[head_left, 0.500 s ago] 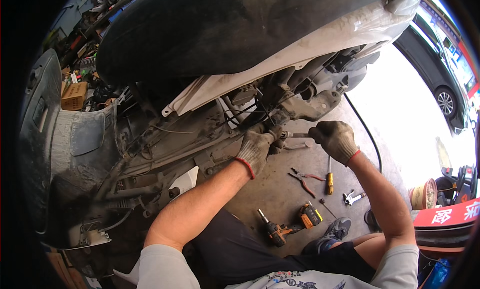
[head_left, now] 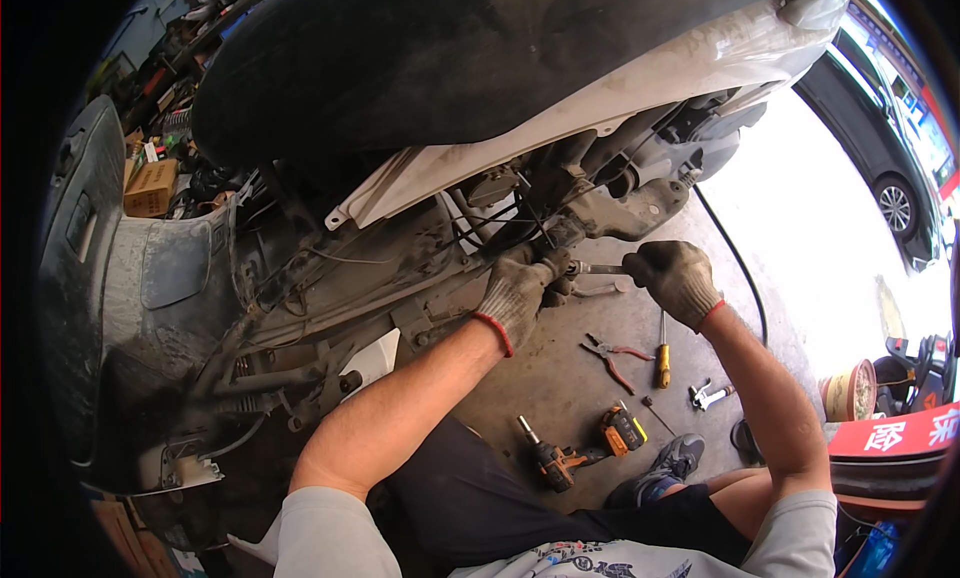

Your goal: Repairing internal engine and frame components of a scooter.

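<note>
While the right hand [head_left: 678, 281] grips it, the wrench [head_left: 602, 269] reaches the curled left hand [head_left: 515, 292], hold unclear.

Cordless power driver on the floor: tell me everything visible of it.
The cordless power driver is black and orange, apparently plastic-bodied, with a silvery, metallic-looking nose and a yellow-and-black battery pack at the end of its handle. It lies on its side on the grey floor, nose toward the picture's upper left, battery pack to the right, below the red-handled pliers. Neither the left hand nor the right hand touches it.
</note>
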`<state>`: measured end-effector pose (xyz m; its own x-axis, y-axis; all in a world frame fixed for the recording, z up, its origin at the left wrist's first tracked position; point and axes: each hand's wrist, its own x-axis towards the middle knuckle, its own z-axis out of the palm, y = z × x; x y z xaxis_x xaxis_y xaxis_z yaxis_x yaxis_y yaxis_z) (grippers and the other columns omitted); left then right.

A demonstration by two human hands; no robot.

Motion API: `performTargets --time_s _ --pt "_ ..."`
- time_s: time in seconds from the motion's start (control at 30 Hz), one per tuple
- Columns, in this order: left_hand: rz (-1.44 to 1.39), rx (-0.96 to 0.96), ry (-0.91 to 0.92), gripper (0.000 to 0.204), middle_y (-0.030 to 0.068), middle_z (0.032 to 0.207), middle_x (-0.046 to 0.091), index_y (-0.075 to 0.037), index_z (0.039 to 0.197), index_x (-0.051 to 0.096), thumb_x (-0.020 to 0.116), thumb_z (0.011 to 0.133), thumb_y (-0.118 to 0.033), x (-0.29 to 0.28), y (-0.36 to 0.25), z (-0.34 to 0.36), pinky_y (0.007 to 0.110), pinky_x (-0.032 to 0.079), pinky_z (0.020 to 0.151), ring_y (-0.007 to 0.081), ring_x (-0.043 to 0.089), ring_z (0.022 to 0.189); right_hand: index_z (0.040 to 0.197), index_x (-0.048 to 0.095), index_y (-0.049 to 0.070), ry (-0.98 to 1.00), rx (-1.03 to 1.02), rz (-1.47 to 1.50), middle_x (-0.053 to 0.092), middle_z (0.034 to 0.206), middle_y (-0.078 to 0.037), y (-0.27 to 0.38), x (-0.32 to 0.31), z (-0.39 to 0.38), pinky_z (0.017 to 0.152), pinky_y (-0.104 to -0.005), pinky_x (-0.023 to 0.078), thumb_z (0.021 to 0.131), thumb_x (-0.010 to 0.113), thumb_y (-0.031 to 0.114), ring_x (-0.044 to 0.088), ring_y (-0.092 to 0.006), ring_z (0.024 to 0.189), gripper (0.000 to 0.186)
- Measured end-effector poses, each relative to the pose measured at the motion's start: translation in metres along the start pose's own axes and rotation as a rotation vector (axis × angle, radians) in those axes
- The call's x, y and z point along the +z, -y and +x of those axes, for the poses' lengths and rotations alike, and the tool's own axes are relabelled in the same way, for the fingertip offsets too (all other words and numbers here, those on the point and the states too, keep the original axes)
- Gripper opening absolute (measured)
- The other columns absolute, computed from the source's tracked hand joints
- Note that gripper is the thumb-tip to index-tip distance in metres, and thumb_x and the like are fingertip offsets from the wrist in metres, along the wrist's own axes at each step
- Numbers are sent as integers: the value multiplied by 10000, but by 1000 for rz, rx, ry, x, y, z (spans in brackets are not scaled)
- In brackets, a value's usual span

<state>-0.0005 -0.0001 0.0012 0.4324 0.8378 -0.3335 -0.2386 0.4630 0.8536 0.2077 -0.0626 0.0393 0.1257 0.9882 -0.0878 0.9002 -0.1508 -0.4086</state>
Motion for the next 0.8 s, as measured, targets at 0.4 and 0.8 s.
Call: performTargets --time_s 0.4,0.8 --pt "21 -25 1 135 25 764 646 -39 968 621 658 892 -144 -3 4 6 204 425 453 70 560 561 958 714 188 33 7 19 694 864 -72 -4 3 2 702 -377 521 910 496 407 666 -267 796 312" --pt "144 -3 -9 143 34 753 647 -38 932 617 676 857 -144 5 3 -1 229 452 480 88 572 566 854 684 102 -80 -17 -354 681 798 -119 24 -21 -21 666 -414 519 905 522 414 666 -318 778 355"
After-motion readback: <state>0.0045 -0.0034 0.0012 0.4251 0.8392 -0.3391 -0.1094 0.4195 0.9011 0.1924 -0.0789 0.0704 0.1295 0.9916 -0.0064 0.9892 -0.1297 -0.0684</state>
